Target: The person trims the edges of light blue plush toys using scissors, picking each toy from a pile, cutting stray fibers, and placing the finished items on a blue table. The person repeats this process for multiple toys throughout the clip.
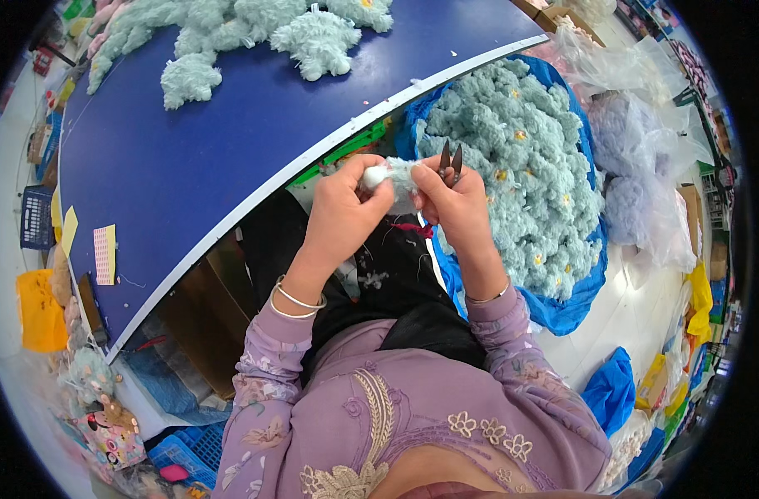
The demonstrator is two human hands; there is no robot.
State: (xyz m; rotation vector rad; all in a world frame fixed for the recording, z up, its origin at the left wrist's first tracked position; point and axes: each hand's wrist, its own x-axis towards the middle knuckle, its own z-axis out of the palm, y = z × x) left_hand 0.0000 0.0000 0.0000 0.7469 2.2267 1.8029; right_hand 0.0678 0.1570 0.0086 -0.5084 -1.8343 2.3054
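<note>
Both my hands meet above my lap, just off the edge of the blue table (229, 125). Between them is a small pale green fluffy plush piece (400, 172) with a white tuft, perhaps stuffing, at its left end. My left hand (346, 200) pinches that white end between thumb and fingers. With thumb and fingertips my right hand (454, 200) grips the other end. Small dark-bladed snips (451, 160) are also tucked in my right hand, their points upward and apart. The snips' handles are mostly hidden by my fingers.
A big blue bag (575, 312) full of pale green plush pieces (512, 166) stands at my right. More plush pieces (317, 41) lie on the table's far side. A pink-printed sheet (104, 254) lies at the table's left. Clear plastic bags (645, 191) sit beyond the blue bag.
</note>
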